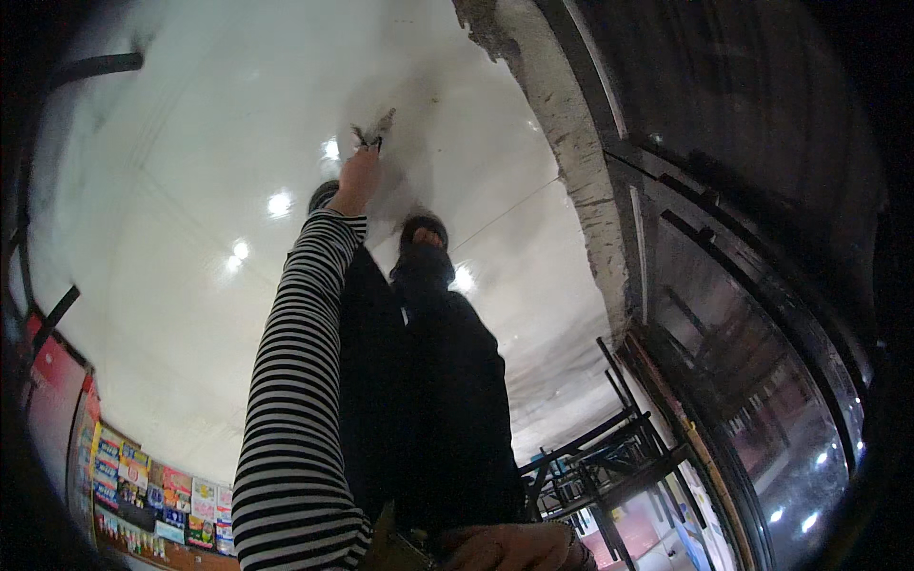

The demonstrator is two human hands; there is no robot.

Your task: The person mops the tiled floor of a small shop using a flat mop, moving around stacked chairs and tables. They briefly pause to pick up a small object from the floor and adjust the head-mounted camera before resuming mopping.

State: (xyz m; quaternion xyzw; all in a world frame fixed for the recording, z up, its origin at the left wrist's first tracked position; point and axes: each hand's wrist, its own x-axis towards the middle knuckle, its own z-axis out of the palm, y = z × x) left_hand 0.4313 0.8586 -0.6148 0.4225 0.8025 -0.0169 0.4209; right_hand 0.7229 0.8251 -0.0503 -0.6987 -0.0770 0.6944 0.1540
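Observation:
My left hand (359, 175), at the end of a black-and-white striped sleeve (296, 371), reaches down in front of my feet. Its fingers are closed on a small dark object (369, 137) with thin projecting ends, too blurred to name. Beneath it spreads a glossy pale floor (214, 143), with a dark smudge or shadow beside the hand. At the bottom rim my right hand (510, 548) shows only in part, close to my body; whether it grips anything is hidden. An olive-brown item (396, 546) lies beside it, partly cut off.
My dark-trousered legs (428, 385) fill the middle. Rough, broken concrete (578, 143) edges the floor at right, along dark-framed glass panels (728, 357). Dark metal frames (600, 464) stand lower right. Shelves of colourful packets (164, 492) are lower left, near a red-and-pale panel (53, 385).

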